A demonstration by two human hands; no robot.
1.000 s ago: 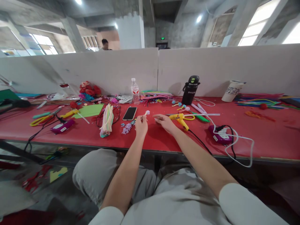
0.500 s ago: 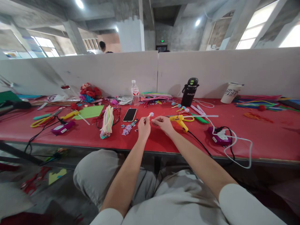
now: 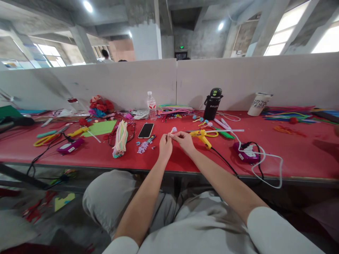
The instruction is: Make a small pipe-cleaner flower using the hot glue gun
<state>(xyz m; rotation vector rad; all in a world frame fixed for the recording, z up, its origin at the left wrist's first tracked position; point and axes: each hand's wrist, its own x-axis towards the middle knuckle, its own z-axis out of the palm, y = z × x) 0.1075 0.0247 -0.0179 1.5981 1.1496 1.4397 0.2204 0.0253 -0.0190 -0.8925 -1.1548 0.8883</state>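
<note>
My left hand (image 3: 165, 144) is closed, its thumb and finger pinching a small lavender flower (image 3: 174, 129) whose pale head sticks up above the fingertips. My right hand (image 3: 184, 139) meets it from the right with thumb and forefinger pressed together at the flower's base. What these right fingertips hold is too small and covered to make out. Left of the hands lies a pile of small lavender pieces (image 3: 143, 147). To the right rests a yellow glue gun (image 3: 201, 135) with a long clear glue stick in its back, near yellow-handled scissors (image 3: 212, 134).
A phone (image 3: 146, 130) and a bundle of pale pipe cleaners (image 3: 121, 137) lie at left. Behind stand a water bottle (image 3: 152, 106), a black flask (image 3: 212, 104) and a white cup (image 3: 259, 104). Purple power strips (image 3: 245, 155) with cables sit on the red table (image 3: 299, 151).
My hands have come together: the gap between the fingertips has closed at the flower. My left hand has shifted slightly right; the view has moved a little.
</note>
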